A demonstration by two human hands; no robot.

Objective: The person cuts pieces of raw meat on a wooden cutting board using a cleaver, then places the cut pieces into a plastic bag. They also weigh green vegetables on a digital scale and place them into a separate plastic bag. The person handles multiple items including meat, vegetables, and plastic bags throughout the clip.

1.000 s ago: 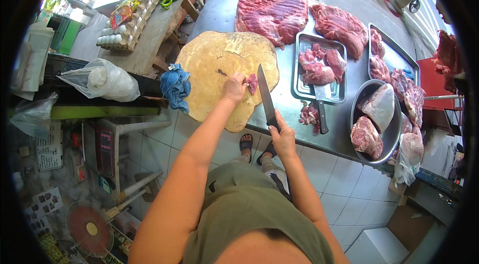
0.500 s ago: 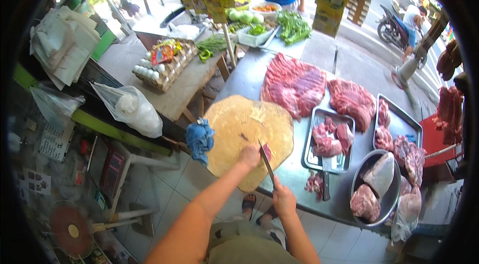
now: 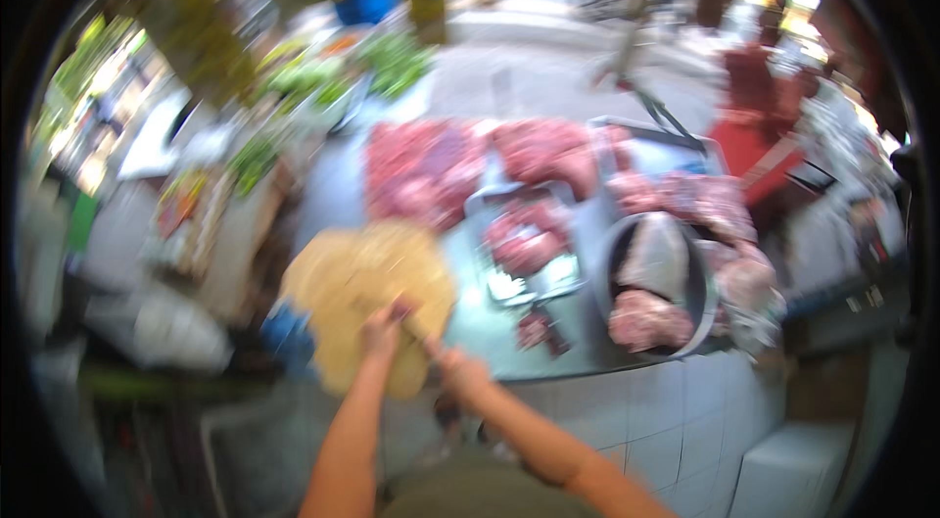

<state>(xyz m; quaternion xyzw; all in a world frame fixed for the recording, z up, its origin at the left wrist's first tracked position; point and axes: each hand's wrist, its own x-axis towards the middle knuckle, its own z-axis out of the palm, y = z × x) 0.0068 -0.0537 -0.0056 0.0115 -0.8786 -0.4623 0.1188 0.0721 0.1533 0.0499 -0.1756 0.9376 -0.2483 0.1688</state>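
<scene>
Motion blur smears the whole view. On the round wooden chopping block (image 3: 338, 268), my left hand (image 3: 382, 330) is closed, its fingertips at a small piece of red meat (image 3: 402, 306). My right hand (image 3: 461, 373) grips a knife (image 3: 419, 333) by its handle, the blade pointing up and left towards that meat. Blade and fingertips are close together; whether the edge touches the meat I cannot tell. A blue cloth (image 3: 289, 334) hangs at the block's left edge.
Large meat slabs (image 3: 426, 165) lie behind the block on a metal table (image 3: 480, 347). To the right are a tray (image 3: 509, 289) of meat, small scraps (image 3: 535, 330) and a deep metal bowl (image 3: 701, 273) holding big cuts. Leafy vegetables (image 3: 394, 65) stand at the back.
The view has swung to the right, so the block, hands and meat now appear further left. Both hands remain over the block, with the knife still in the right one.
</scene>
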